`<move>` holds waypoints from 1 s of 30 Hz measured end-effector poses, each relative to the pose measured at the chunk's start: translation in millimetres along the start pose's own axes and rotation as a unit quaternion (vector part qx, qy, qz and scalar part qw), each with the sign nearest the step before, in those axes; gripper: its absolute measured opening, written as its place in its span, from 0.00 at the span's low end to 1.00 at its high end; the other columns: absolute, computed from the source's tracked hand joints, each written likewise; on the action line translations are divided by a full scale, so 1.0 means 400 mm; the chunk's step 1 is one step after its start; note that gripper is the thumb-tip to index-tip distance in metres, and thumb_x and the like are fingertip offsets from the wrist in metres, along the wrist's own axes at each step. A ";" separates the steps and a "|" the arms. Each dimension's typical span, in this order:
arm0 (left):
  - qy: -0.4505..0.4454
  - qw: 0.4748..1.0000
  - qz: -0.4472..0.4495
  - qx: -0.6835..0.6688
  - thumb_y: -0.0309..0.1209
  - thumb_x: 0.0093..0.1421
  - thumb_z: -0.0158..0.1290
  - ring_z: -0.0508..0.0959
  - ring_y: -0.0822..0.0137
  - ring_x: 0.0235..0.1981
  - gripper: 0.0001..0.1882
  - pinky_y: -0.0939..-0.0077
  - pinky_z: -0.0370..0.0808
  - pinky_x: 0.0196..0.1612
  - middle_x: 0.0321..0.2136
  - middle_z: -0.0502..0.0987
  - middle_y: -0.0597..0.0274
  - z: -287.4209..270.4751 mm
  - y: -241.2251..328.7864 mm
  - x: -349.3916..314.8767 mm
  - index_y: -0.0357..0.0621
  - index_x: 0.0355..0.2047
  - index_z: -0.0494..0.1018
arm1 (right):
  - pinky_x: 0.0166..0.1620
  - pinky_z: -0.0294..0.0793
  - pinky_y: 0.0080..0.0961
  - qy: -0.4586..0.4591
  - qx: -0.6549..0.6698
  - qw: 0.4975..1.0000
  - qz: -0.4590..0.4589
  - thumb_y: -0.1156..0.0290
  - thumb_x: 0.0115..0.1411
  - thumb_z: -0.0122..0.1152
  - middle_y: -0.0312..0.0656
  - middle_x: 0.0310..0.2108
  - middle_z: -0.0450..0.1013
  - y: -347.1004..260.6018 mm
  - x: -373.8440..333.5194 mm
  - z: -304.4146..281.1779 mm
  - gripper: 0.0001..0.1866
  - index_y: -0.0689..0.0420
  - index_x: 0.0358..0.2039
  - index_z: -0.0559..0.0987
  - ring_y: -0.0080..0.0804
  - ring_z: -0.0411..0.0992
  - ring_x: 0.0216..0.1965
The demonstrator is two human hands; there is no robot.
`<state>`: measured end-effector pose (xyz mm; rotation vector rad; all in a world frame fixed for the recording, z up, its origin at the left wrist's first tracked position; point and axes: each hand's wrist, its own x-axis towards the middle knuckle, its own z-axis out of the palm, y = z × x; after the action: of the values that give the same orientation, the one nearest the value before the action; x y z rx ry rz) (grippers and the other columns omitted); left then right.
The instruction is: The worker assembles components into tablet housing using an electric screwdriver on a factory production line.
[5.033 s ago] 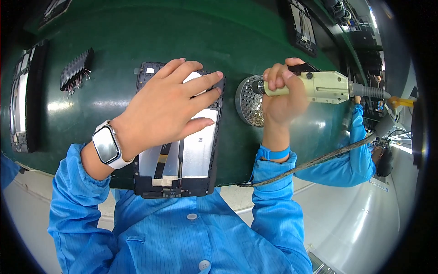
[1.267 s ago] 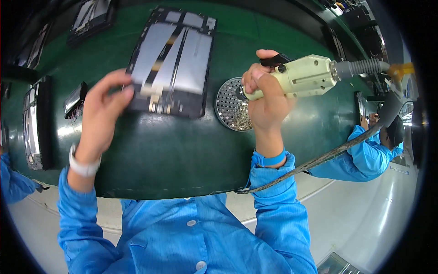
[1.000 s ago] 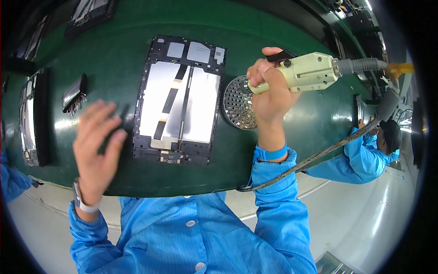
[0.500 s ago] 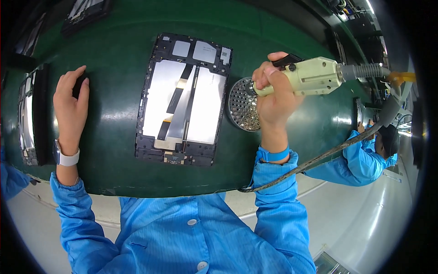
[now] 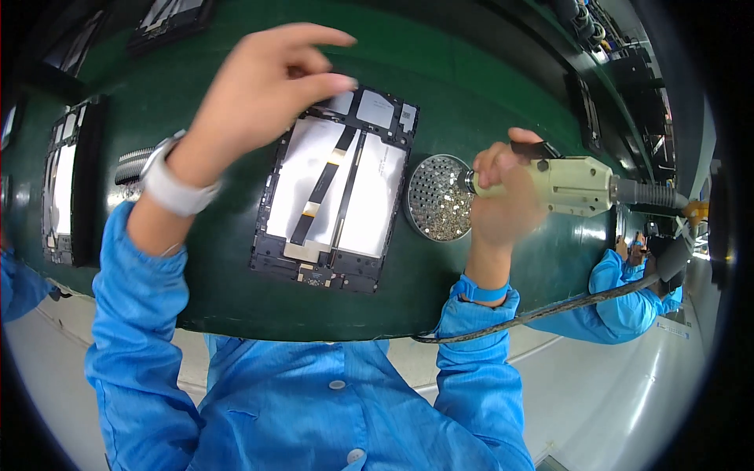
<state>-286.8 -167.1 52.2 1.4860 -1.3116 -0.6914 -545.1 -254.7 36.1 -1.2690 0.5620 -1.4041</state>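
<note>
An opened tablet (image 5: 374, 188) lies flat on the green table, its inner side up, with silver plates, a black-and-orange ribbon cable and a small board at its near end. My left hand (image 5: 267, 86) hovers over its far left corner, thumb and forefinger apart, holding nothing. My right hand (image 5: 506, 206) is wrapped round a pale yellow-green electric screwdriver (image 5: 581, 187), held sideways with its nose pointing left. That nose is at the right rim of a round perforated metal dish (image 5: 422, 188) strewn with small screws (image 5: 449, 220). The screwdriver's tip is hard to make out.
More opened tablets stand at the left (image 5: 64, 184) and far left (image 5: 169, 22). A grey ridged thing (image 5: 133, 166) shows beside my left wrist. The screwdriver's hose runs right; a dark cable (image 5: 550, 312) crosses near my right forearm. Another person in blue (image 5: 620, 302) sits at the right.
My left hand has moved from the table's left side up and right, over the tablet's far corner. My right hand has shifted slightly right with the screwdriver, and the whole view has shifted a little.
</note>
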 end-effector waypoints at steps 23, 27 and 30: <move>-0.108 0.961 0.073 0.245 0.44 0.55 0.62 0.80 0.55 0.38 0.15 0.62 0.75 0.40 0.32 0.82 0.60 0.201 -0.081 0.128 0.46 0.34 0.81 | 0.26 0.69 0.26 0.018 -0.055 0.998 -0.020 0.82 0.50 0.53 0.40 0.19 0.67 -0.010 0.011 0.010 0.15 0.70 0.41 0.74 0.24 0.64 0.18; -0.130 0.960 0.032 0.248 0.43 0.54 0.63 0.81 0.53 0.35 0.15 0.60 0.76 0.37 0.31 0.82 0.57 0.196 -0.065 0.120 0.45 0.33 0.81 | 0.27 0.68 0.27 0.007 -0.022 1.000 -0.017 0.81 0.51 0.53 0.40 0.18 0.67 -0.019 0.013 0.042 0.15 0.70 0.41 0.74 0.24 0.63 0.18; -0.149 0.967 0.052 0.199 0.40 0.51 0.66 0.81 0.55 0.33 0.13 0.64 0.76 0.36 0.29 0.81 0.58 0.189 -0.057 0.049 0.44 0.29 0.82 | 0.27 0.68 0.27 -0.042 0.052 0.998 0.003 0.80 0.51 0.53 0.40 0.18 0.66 -0.054 0.002 0.088 0.15 0.70 0.41 0.74 0.24 0.63 0.18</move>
<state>-340.4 -210.4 9.0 1.6573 -1.8293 -0.6218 -522.0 -238.3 66.2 -1.2364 0.4291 -1.3513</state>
